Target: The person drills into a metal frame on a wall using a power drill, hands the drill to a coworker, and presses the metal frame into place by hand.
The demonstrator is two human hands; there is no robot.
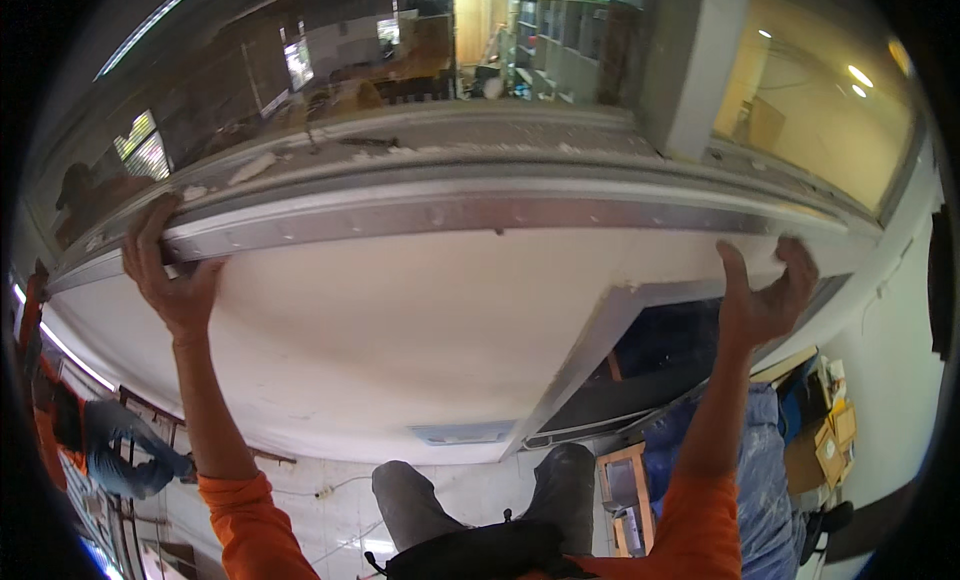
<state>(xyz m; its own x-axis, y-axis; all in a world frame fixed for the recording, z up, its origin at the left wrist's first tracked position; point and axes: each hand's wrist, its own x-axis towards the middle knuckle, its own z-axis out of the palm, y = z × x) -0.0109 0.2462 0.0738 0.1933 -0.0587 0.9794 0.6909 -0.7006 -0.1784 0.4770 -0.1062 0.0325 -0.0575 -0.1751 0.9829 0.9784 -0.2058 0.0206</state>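
Across the top of a white wall (400, 330), just under a window ledge, runs a long grey metal strip (450, 216) with small marks spaced along its face. My left hand (172, 285) grips its left end, fingers over the top edge and thumb below. Near the other end, my right hand (762, 305) is raised with thumb and fingers apart and nothing between them. Its fingertips are just below the strip; whether they touch it I cannot tell. Both arms reach up in orange sleeves.
Dusty debris (253, 168) lies on the ledge before glass panes (330, 70). Below right, a framed opening (650, 350) cuts the wall. Near it are a wooden-framed stand (630, 490), blue sheeting (690, 430) and cardboard boxes (828, 452). Another person (120, 445) is at far left.
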